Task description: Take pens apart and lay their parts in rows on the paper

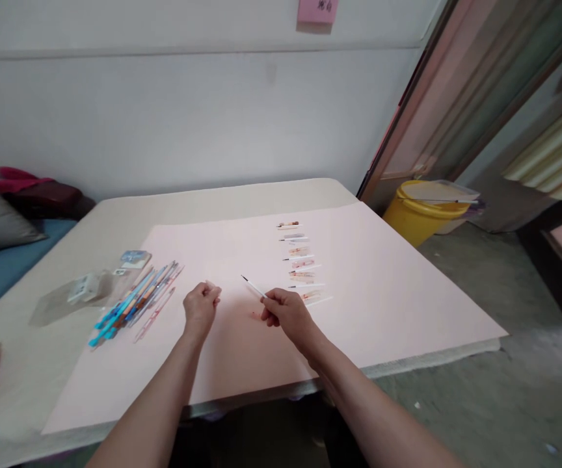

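At the centre of the frame, the right hand (285, 312) pinches a thin white pen refill with a dark tip (253, 286), its grip closed on the lower end, the tip slanting up-left above the smooth pale pink paper sheet (383, 292) covering the surface. The left hand (201, 304) is curled shut just left of it (whether it holds anything is hidden). A column of about seven small pen parts (301, 263) lies right of centre; a fanned bundle of slim blue and clear pens (134, 302), too overlapped to count, lies at left.
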`<state>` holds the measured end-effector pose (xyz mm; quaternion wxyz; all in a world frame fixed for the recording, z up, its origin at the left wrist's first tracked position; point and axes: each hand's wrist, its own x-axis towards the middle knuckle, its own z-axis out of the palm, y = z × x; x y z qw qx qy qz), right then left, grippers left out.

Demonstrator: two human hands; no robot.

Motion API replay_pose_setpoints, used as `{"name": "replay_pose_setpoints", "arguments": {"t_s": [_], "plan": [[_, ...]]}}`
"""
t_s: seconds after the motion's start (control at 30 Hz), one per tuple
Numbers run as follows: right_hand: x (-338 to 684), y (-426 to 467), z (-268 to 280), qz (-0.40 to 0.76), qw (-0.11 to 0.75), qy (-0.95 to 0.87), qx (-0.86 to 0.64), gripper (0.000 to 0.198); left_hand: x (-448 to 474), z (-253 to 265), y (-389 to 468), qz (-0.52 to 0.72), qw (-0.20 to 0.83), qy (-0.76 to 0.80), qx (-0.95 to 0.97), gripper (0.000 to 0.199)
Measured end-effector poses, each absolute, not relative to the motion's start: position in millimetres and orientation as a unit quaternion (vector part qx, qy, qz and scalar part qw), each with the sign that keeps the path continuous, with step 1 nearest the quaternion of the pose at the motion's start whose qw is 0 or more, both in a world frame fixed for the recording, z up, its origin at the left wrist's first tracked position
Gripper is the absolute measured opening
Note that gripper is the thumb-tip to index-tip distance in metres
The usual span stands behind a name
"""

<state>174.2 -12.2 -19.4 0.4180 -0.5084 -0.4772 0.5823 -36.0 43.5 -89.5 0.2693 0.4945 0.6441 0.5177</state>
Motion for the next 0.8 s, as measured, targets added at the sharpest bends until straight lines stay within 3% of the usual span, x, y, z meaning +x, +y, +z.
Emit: {"name": "replay_pose_setpoints", "arguments": {"t_s": [0.8], "plan": [[173.6, -14.5, -13.4, 0.590, 0.414, -0.471, -0.509, 0.016, -32.2, -78.8, 36.6, 0.456, 0.238, 0.655, 0.553, 0.015]]}}
